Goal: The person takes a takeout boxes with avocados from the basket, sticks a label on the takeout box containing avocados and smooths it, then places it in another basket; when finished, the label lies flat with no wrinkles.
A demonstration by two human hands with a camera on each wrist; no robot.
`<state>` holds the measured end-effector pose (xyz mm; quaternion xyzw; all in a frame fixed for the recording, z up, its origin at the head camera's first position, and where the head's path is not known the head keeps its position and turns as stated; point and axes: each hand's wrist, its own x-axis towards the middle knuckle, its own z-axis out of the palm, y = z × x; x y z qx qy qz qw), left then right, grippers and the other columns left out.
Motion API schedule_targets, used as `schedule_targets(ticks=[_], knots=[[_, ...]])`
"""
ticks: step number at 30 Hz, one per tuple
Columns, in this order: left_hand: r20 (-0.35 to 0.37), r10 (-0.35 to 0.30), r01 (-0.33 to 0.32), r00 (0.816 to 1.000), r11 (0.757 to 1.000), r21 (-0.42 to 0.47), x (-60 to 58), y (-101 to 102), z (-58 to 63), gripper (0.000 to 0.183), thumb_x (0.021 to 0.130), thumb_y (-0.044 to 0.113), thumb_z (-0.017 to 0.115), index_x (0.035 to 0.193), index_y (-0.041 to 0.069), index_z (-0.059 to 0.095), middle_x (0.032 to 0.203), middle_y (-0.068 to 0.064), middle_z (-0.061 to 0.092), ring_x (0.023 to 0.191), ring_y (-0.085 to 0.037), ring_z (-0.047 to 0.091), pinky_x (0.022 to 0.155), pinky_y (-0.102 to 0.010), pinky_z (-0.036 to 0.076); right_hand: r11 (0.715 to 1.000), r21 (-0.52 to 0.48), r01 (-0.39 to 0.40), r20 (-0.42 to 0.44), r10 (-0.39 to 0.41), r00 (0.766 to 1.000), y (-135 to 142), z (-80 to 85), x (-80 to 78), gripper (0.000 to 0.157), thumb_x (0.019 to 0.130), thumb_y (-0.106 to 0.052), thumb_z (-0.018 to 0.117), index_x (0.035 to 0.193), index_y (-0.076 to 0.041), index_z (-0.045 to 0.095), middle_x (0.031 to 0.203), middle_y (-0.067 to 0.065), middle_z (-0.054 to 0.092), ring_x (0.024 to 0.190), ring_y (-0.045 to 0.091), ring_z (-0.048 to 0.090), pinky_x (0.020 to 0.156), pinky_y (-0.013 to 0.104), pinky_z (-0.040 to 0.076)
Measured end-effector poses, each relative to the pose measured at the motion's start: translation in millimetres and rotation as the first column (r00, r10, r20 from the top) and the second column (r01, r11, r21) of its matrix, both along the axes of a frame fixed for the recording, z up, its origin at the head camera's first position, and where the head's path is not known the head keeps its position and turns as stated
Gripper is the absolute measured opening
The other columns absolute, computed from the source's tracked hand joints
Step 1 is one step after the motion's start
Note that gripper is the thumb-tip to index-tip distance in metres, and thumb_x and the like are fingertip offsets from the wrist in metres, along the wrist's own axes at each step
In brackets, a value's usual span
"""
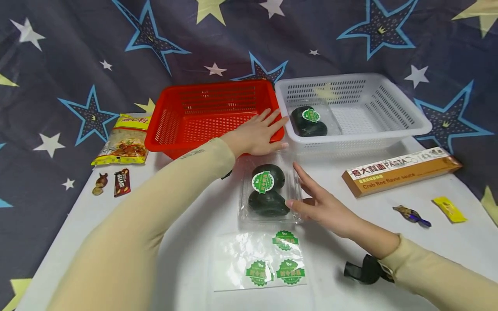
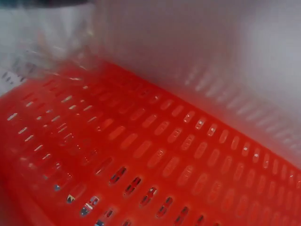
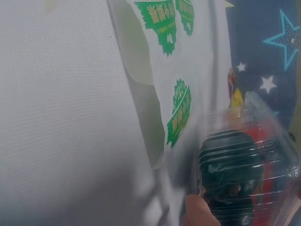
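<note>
A clear plastic clamshell box (image 1: pixel 244 203) with two dark green avocados (image 1: pixel 268 203) inside and a round green sticker (image 1: pixel 263 182) on its lid lies mid-table. My right hand (image 1: pixel 330 211) holds its right side, thumb near the front corner and index finger by the far corner. The box (image 3: pixel 280 141) also shows in the right wrist view beside my thumb. Beyond the box, my left hand (image 1: pixel 256 134) spreads its fingers over the right front corner of the red basket (image 1: pixel 171 147). A sheet of green stickers (image 1: pixel 233 268) lies in front of the box.
A white basket (image 1: pixel 404 129) at the back right holds another clear box of avocados (image 1: pixel 307 123). To the right lie a pasta box (image 1: pixel 402 172) and two small wrapped items. On the left are a yellow food bag (image 1: pixel 124 140), a red-brown packet (image 1: pixel 122 182) and a small brown item.
</note>
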<state>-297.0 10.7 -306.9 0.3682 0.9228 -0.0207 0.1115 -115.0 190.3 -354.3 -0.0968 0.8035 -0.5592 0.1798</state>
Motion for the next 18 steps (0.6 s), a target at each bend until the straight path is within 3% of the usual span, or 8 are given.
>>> schedule_targets(ticks=[5,10,14,18], knots=[[-0.024,-0.042,0.042,0.999,0.999,-0.011,-4.8,1.8,-2.4,0.085,0.091,0.068,0.033,0.154,0.023,-0.004,0.160,-0.005,-0.007,0.146,-0.029,-0.005,0.117,-0.044,0.002,1.000,0.017,0.005,0.019,-0.005,1.000,1.4,5.4,0.8,0.083,0.092,-0.030,0.063,0.150,-0.046,0.006,0.157,0.024,0.004,0.116,0.040,0.053,0.077,0.041,0.055],[-0.024,-0.047,0.046,0.999,0.998,-0.041,-5.5,1.1,-1.3,0.088,0.089,0.071,0.032,0.154,0.024,-0.006,0.160,-0.005,-0.008,0.146,-0.028,-0.005,0.117,-0.043,0.003,0.998,0.057,0.001,0.065,-0.005,0.998,16.5,20.0,4.2,0.082,0.093,-0.032,0.061,0.150,-0.045,0.004,0.156,0.026,0.006,0.131,0.050,0.033,0.082,0.048,0.053],[-0.021,-0.045,0.044,0.999,0.997,-0.065,-7.0,0.8,-0.6,0.088,0.090,0.070,0.031,0.154,0.024,-0.007,0.160,-0.005,-0.010,0.146,-0.029,-0.004,0.117,-0.044,0.004,0.995,0.095,-0.033,0.123,0.021,0.992,44.3,38.1,8.1,0.082,0.094,-0.029,0.059,0.151,-0.044,0.001,0.156,0.026,0.004,0.136,0.052,0.020,0.083,0.054,0.051],[-0.029,-0.047,0.045,0.998,0.996,-0.079,-8.9,0.2,-2.2,0.089,0.090,0.070,0.033,0.154,0.022,-0.008,0.160,-0.006,-0.010,0.146,-0.032,-0.003,0.117,-0.046,0.006,0.993,0.088,-0.075,0.212,0.055,0.976,87.4,51.2,5.7,0.077,0.099,-0.022,0.050,0.150,-0.045,-0.003,0.155,0.028,-0.004,0.126,0.043,0.042,0.081,0.051,0.052]])
